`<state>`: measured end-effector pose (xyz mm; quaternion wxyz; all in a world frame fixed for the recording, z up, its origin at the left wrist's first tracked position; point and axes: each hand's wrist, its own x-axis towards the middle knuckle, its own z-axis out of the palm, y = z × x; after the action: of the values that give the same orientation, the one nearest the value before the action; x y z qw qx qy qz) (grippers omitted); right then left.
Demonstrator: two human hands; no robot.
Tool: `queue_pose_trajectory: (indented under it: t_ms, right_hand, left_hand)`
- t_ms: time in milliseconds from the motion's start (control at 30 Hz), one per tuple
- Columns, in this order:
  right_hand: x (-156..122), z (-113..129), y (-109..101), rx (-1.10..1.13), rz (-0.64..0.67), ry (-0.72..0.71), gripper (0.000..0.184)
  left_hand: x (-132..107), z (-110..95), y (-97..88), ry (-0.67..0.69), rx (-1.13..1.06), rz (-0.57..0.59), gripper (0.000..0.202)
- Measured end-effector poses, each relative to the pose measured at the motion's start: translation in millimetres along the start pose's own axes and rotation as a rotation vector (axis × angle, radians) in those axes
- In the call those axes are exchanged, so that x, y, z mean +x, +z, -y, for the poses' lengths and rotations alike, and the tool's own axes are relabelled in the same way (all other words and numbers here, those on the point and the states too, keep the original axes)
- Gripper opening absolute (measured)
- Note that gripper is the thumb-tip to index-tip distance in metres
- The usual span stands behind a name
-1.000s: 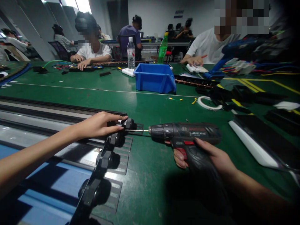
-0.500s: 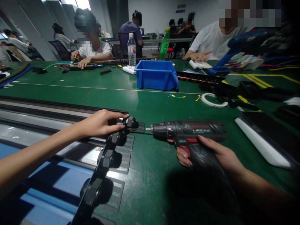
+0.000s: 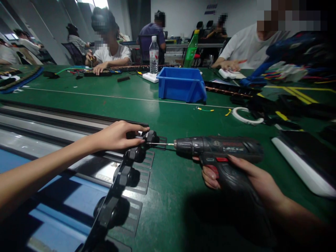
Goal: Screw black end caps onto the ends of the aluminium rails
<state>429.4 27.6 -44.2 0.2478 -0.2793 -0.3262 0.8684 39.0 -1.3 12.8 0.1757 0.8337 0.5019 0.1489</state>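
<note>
My right hand (image 3: 237,176) grips the handle of a dark cordless drill (image 3: 217,150), one finger on its red trigger. The drill lies level and its thin bit (image 3: 164,144) points left into the top end of a black plastic bracket (image 3: 123,178). That bracket carries several round knobs and runs toward me over a long grey and black panel (image 3: 52,140). My left hand (image 3: 118,136) is closed on the bracket's top end, fingertips pinched by the bit's tip.
A blue plastic bin (image 3: 181,85) stands mid-table on the green mat (image 3: 170,196). A white ring of tape (image 3: 246,116), cables and black and white bars (image 3: 299,168) lie at the right. Bottles (image 3: 153,54) and several other seated people are along the far side.
Both hands, drill and bracket keep the same hold; the view has shifted slightly so everything sits a little further right in the frame.
</note>
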Motion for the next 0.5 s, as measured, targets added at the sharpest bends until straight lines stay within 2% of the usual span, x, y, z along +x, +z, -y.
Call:
queue_pose_trajectory:
  t_ms: [233,333,500]
  right_hand:
    - [-4,4,20,-0.113,-0.096,-0.024,0.034]
    - [-6,8,26,-0.194,-0.098,-0.021,0.031]
    - [-7,17,37,-0.483,-0.126,-0.001,0.036]
  left_hand:
    - [0,1,1.0,0.025,-0.018,-0.006,0.053]
    - [0,1,0.9,0.039,-0.027,-0.009,0.052]
    - [2,0,0.6,0.066,-0.027,-0.019,0.049]
